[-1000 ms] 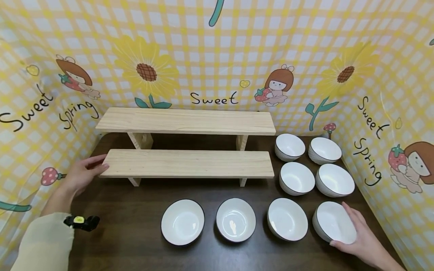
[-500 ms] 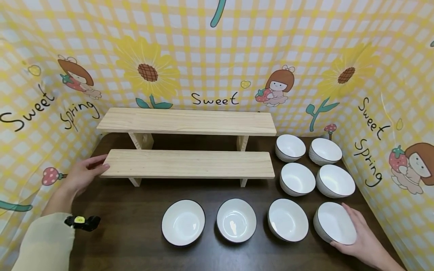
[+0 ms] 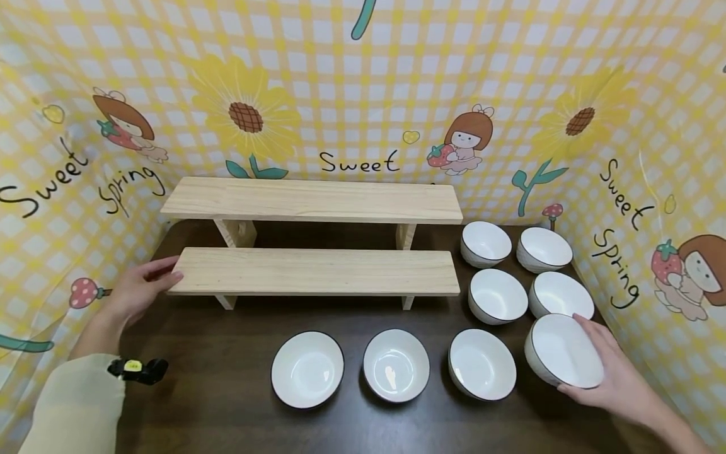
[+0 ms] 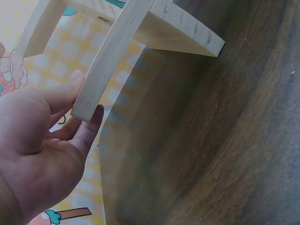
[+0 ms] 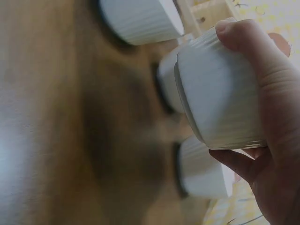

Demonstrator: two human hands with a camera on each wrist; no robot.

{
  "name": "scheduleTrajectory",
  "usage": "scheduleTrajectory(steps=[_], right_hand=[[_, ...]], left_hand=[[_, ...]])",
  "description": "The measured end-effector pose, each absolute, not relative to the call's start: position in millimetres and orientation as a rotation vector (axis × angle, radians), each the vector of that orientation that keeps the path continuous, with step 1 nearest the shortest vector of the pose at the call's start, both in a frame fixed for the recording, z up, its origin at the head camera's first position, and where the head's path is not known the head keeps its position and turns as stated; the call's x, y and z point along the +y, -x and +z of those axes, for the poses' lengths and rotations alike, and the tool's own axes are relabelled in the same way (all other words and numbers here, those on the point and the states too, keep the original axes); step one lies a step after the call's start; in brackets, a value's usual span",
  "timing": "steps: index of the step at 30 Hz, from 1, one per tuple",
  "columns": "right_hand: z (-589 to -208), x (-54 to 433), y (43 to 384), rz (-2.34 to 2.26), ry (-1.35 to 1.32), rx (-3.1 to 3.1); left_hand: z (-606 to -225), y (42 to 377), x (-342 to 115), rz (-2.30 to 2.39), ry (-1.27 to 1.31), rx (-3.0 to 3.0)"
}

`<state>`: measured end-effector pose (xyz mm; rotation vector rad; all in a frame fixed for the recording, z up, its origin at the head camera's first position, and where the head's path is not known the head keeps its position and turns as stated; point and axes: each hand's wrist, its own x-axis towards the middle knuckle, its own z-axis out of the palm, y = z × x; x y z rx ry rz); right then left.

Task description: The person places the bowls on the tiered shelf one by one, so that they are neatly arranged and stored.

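At the left end of the two-tier wooden shelf [image 3: 317,272], my left hand [image 3: 138,290] pinches the lower board, thumb on one face and fingers on the other; the left wrist view shows this grip on the board's end [image 4: 101,75]. My right hand [image 3: 609,372] grips a white ribbed bowl [image 3: 564,350] with a dark rim at the front right. In the right wrist view the held bowl [image 5: 220,89] is raised off the dark table, thumb and fingers on opposite sides of its wall.
Three more white bowls, a left one [image 3: 307,370], a middle one [image 3: 396,366] and a right one [image 3: 482,364], line the table's front. Several others, including a near-right bowl [image 3: 561,295], stand right of the shelf. A yellow checked cloth [image 3: 351,94] surrounds the table [image 3: 227,378].
My right hand has lifted the bowl off the table and moved it slightly away from me. My left hand keeps its hold on the shelf board.
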<state>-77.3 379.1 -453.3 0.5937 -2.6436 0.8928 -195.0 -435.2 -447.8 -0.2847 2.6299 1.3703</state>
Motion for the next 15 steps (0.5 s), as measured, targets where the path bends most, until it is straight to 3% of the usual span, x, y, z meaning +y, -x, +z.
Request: scheduleTrajectory(steps=[15], right_hand=[[-396.4,351.1,123.6,0.835,-0.724,-2.664]], left_hand=[[-445.8,195.6,-434.6,1.351,0.308,2.635]])
